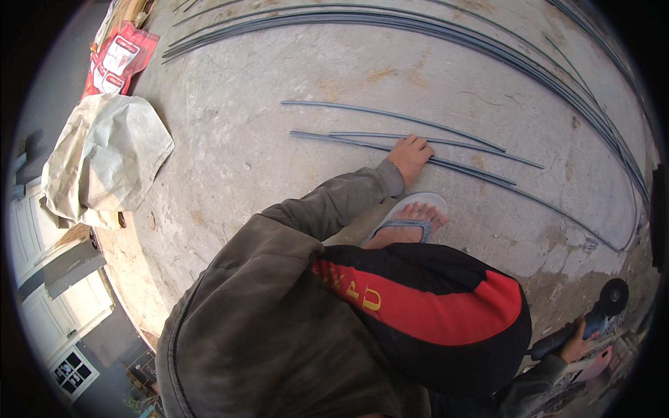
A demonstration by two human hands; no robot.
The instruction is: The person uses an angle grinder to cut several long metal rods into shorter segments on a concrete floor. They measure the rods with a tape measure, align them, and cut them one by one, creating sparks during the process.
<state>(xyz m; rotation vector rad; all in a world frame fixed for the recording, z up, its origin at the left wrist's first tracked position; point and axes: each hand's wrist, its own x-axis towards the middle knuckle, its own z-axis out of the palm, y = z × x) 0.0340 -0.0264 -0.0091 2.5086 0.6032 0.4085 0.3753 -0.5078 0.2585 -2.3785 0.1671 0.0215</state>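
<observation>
My left hand (pixel 410 157) is down on the concrete, its fingers curled over thin ribbed steel rebar (pixel 474 171) just beyond my sandalled foot (pixel 418 214). Two bars beside it, a short rebar (pixel 390 111) and another short rebar (pixel 512 159), lie at slight angles to one another. Low on the right side, my right hand (pixel 575 343) grips the body of an angle grinder (pixel 557 341). The grinder's dark round disc (pixel 614 297) faces up and stands apart from the rebar. Whether the disc is spinning cannot be told.
A bundle of long rebar (pixel 390 19) runs across the far side and bends down the right. At the left lie a crumpled pale sheet (pixel 118 153) and a red printed bag (pixel 122 59). A pinkish object (pixel 601 364) sits below the grinder.
</observation>
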